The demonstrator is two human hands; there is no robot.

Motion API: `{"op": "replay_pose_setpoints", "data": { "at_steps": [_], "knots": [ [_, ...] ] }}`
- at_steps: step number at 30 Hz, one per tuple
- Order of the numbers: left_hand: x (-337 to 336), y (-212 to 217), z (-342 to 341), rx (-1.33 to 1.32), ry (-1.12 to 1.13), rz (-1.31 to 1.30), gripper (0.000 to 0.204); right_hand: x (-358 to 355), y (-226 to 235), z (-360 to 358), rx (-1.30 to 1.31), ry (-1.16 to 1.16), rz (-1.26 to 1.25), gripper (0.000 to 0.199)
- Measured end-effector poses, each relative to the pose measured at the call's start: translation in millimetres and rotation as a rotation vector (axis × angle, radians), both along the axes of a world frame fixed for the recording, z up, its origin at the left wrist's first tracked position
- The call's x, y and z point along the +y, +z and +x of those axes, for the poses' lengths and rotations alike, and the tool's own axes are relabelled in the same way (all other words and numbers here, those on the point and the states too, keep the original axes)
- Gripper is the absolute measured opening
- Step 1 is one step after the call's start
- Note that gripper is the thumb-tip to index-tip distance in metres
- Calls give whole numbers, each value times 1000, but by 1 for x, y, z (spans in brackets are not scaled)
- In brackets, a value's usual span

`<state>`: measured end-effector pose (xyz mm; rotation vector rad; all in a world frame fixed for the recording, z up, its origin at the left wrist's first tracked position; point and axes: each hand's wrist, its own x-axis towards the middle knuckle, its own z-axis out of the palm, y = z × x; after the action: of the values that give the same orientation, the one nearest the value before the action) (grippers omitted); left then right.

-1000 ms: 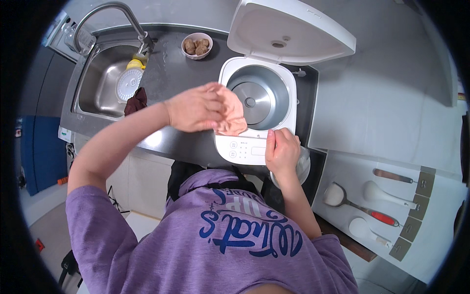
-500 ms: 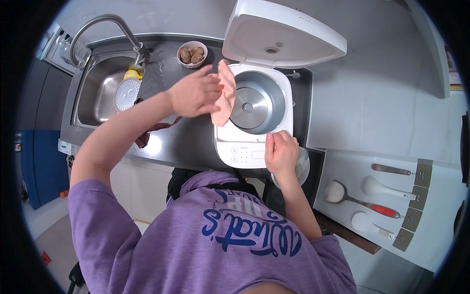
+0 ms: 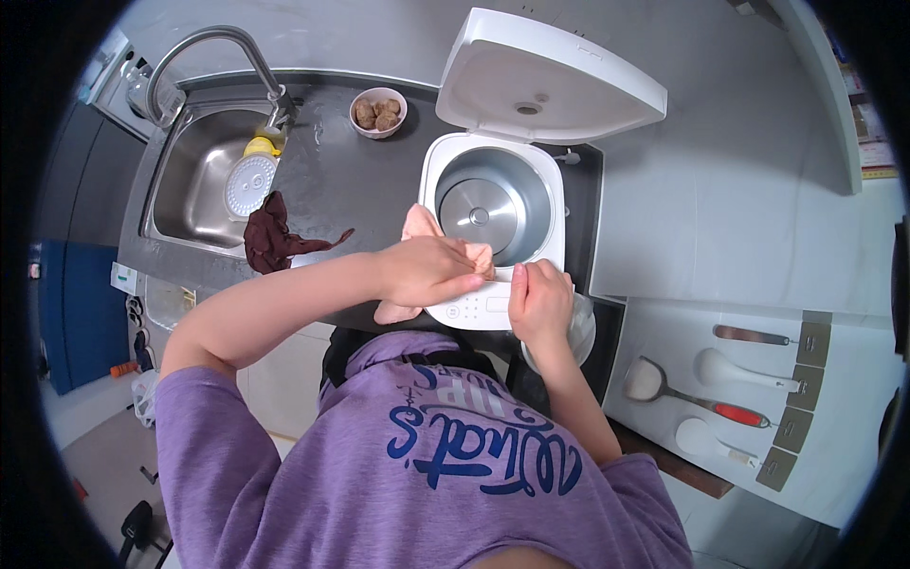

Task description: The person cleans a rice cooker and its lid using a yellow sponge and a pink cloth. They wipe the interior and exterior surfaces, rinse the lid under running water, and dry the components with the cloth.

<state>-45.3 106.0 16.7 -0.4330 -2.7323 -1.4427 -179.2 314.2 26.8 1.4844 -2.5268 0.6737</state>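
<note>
Left hand (image 3: 428, 272) clamped on crumpled pink cloth (image 3: 417, 228) at white open-lidded rice cooker (image 3: 493, 223) front rim; right hand (image 3: 538, 303) gripping the rim (grip partly hidden). Dark grey countertop (image 3: 351, 185), steel sink (image 3: 190, 185) left.

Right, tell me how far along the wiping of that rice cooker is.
Done: the cooker lid stands open and the metal inner pot looks empty. In hand: the left hand presses a pink cloth on the cooker's front rim, while the right hand steadies the front edge. Left, probably: the remaining rim and lid; how clean they are cannot be told.
</note>
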Motion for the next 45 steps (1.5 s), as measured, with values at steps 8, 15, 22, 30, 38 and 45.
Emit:
{"op": "replay_pose_setpoints", "data": {
  "at_steps": [8,15,22,30,38,45],
  "knots": [
    [42,21,-22,-285,77,-214,59,2,-1,-1,-18,11,6,30],
    [9,18,18,-194,172,-332,49,2,-2,-2,-12,3,9,29],
    [-43,14,38,-14,220,-749,44,1,0,-2,-8,27,-6,28],
    [-48,-3,39,132,342,-805,19,0,-6,2,-14,16,8,28],
    [-30,58,-10,26,904,631,14,9,29,4,-407,0,-557,15],
    [75,104,-39,200,356,610,26,22,62,-4,-1148,78,-854,51]
  ]
}}
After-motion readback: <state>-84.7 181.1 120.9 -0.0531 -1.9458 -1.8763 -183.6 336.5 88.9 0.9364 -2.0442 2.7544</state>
